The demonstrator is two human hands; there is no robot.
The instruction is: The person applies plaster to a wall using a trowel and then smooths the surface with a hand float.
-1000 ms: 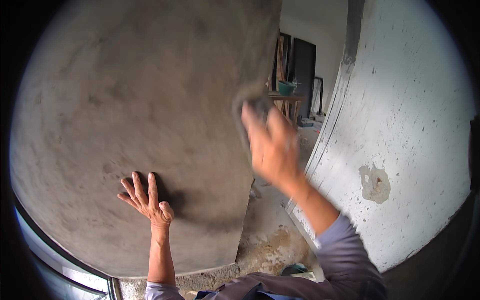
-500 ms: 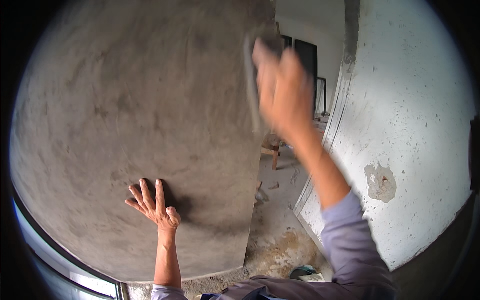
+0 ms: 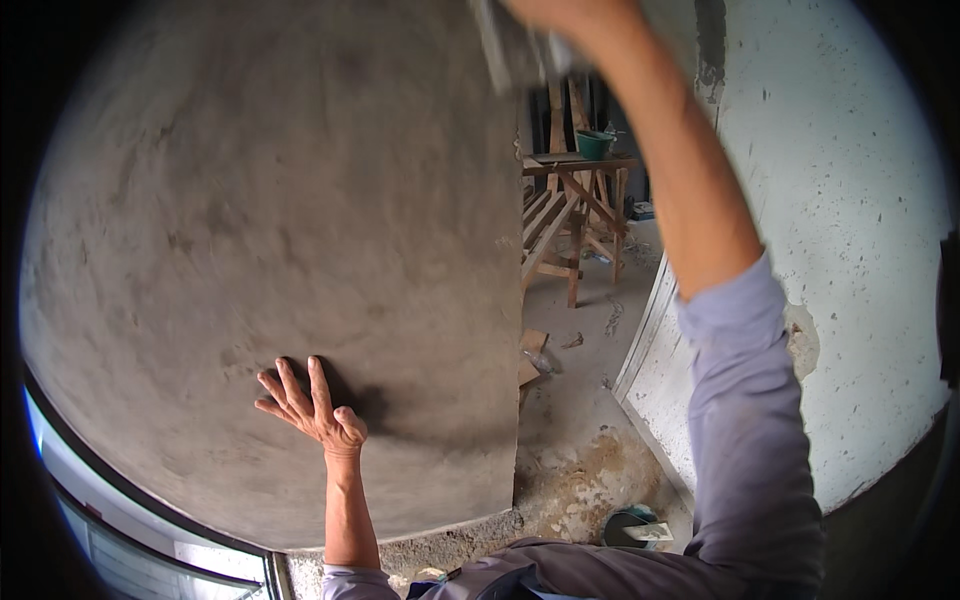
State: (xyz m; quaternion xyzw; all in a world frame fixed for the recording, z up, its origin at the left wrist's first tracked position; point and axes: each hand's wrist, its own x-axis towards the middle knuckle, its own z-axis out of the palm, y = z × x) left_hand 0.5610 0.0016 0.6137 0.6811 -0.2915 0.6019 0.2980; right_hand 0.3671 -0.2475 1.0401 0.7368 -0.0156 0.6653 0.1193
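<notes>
A grey-brown plastered wall [image 3: 300,220] fills the left and middle of the view. My left hand [image 3: 316,408] lies against its lower part, fingers spread and holding nothing. High up by the wall's right edge, my right hand [image 3: 575,14] is closed round a plastering trowel [image 3: 508,50]. The trowel is blurred and seen almost edge-on, near the wall's corner; I cannot tell whether its blade touches the plaster. The top frame edge cuts off part of this hand.
Past the wall's edge stands a wooden sawhorse bench [image 3: 575,190] with a green bucket [image 3: 594,145] on it. A dark bucket [image 3: 612,528] with a pale flat piece sits low on the stained floor [image 3: 590,470]. At right rises a white, speckled wall [image 3: 850,230].
My right hand has moved upward with the trowel, uncovering the bench and green bucket. My left hand stays on the same spot of the wall. The view has shifted slightly.
</notes>
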